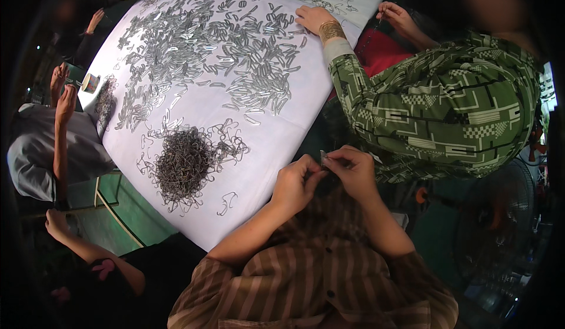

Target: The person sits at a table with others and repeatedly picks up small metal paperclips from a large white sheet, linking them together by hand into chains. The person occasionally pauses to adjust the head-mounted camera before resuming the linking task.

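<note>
Silvery piece point(323, 155) pinched by your right hand point(356, 171), left hand point(296, 185) narrowed, contents unclear — beyond the worktop's point(268, 143) right edge, a slackened grip could drop it.

Right fingers point(341, 156) pinch a silvery piece point(323, 156) beside left fingers point(310, 165).

The tabletop point(276, 138) is showing white. Flat pieces point(268, 64) are presenting silver-grey; wire hooks point(182, 161), dark grey. The wearer's shirt point(294, 264) is displaying brown stripes; the neighbour's shirt point(453, 111), green-and-white geometric patterning.
</note>
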A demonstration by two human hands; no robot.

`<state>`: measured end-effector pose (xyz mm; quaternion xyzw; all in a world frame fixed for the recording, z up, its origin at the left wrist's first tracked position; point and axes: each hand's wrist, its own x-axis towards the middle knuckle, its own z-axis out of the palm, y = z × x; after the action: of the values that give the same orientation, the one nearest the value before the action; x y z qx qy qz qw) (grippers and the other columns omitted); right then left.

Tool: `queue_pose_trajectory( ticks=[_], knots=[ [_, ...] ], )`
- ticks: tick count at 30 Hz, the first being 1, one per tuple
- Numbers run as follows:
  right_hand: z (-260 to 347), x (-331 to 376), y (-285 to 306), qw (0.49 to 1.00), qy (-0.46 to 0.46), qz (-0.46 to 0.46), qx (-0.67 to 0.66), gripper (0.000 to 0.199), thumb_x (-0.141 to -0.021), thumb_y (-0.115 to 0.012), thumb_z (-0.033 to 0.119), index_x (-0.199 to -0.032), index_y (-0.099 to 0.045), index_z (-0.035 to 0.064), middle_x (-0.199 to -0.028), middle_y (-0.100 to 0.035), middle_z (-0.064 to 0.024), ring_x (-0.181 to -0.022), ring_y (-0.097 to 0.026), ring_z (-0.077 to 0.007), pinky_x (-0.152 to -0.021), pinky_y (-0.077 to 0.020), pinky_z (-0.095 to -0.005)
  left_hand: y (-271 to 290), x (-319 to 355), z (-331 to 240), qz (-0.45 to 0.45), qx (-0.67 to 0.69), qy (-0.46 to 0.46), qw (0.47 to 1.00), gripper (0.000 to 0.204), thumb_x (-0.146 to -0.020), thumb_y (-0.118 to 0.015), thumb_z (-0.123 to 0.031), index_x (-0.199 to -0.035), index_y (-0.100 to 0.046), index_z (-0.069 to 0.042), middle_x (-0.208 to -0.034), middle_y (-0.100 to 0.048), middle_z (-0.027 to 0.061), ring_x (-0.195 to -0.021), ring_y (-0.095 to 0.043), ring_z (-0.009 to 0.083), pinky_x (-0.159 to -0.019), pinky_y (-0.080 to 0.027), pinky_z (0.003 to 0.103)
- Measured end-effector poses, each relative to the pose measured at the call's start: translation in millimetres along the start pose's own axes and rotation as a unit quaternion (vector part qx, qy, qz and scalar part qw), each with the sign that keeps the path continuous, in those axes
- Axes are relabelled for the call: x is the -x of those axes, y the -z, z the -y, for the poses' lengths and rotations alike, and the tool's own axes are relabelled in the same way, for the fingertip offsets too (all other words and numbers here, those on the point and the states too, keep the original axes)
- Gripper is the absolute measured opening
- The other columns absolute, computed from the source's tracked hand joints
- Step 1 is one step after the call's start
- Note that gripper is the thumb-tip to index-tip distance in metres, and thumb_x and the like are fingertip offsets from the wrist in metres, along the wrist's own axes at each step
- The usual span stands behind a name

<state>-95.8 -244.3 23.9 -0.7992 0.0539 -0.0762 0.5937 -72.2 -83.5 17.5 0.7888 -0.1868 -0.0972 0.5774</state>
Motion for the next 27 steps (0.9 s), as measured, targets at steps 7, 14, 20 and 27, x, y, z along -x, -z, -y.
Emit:
queue_pose_trajectory(
  ticks=[7, 14, 20, 27],
  knots=[
    [7.7, 2.3, -1.1, 0.998, 0.044, -0.017, 0.035, 0.009, -0.076, -0.071, 0.0, -0.085, -0.068, -0.0018, -0.075, -0.062, -0.0078, -0.065, -0.06, -0.0151, -0.06, -0.0466, -0.0256, 11.2, -3.6, 7.9, 0.053, -0.029, -0.006, 0.998, 0.017, -0.082, -0.071, -0.005, -0.095, -0.061, -0.001, -0.083, -0.066, 0.0131, -0.073, -0.065, 0.0212, -0.066, -0.05, 0.031],
    [1.8, 4.8, 3.4, 0.996, 0.064, -0.035, 0.058, 0.008, -0.078, -0.07, 0.0, -0.084, -0.067, -0.0027, -0.075, -0.061, -0.0066, -0.065, -0.056, -0.0131, -0.061, -0.0449, -0.0241, 55.8, -41.7, 49.8, -0.15, -0.379, -0.036, 0.912, 0.047, -0.087, -0.062, -0.016, -0.127, -0.049, 0.006, -0.133, -0.046, 0.0278, -0.123, -0.045, 0.0414, -0.103, -0.037, 0.046],
    [-6.6, 3.0, -0.5, 0.996, 0.065, -0.043, 0.034, 0.007, -0.077, -0.07, -0.002, -0.084, -0.067, -0.003, -0.074, -0.061, -0.0069, -0.065, -0.057, -0.0133, -0.061, -0.0451, -0.0242, 61.3, -43.2, 57.9, -0.119, -0.368, -0.023, 0.922, 0.042, -0.09, -0.053, -0.013, -0.127, -0.049, 0.006, -0.135, -0.045, 0.0272, -0.128, -0.041, 0.0405, -0.109, -0.032, 0.047],
    [-11.4, 5.4, 1.1, 0.997, 0.061, -0.029, 0.027, 0.006, -0.078, -0.069, -0.002, -0.084, -0.067, -0.0028, -0.075, -0.061, -0.0066, -0.065, -0.059, -0.0133, -0.061, -0.0462, -0.0247, 122.5, -19.8, 66.9, -0.164, -0.443, 0.029, 0.881, 0.025, -0.083, -0.054, -0.002, -0.105, -0.066, 0.002, -0.106, -0.064, 0.0166, -0.099, -0.059, 0.0332, -0.086, -0.049, 0.038]
  ],
)
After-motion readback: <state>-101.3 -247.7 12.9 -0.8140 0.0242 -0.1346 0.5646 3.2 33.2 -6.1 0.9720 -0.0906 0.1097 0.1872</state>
